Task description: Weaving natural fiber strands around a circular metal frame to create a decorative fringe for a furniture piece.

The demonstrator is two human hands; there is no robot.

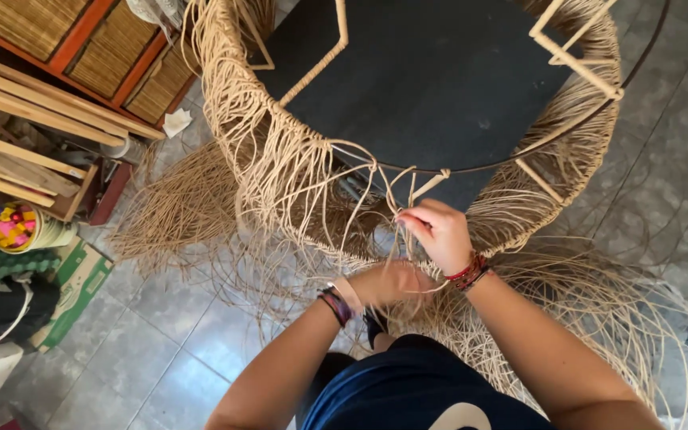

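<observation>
A round metal frame [471, 169] with a dark centre stands in front of me, hung all around with long tan rattan strands [280, 151]. My right hand [438, 232] pinches a few thin strands just below the frame's near rim, fingers closed on them. My left hand [388, 284] sits lower and closer to me, closed around the same bundle of strands. Both wrists carry bracelets. Light wooden struts [575, 64] cross the frame's far side.
Loose rattan fibres [177, 211] spread over the grey tiled floor around the frame. Wooden slats [25, 103] and woven panels [113, 48] are stacked at the left. A small tub of coloured bits [13, 227] and a green box [77, 283] lie beside them.
</observation>
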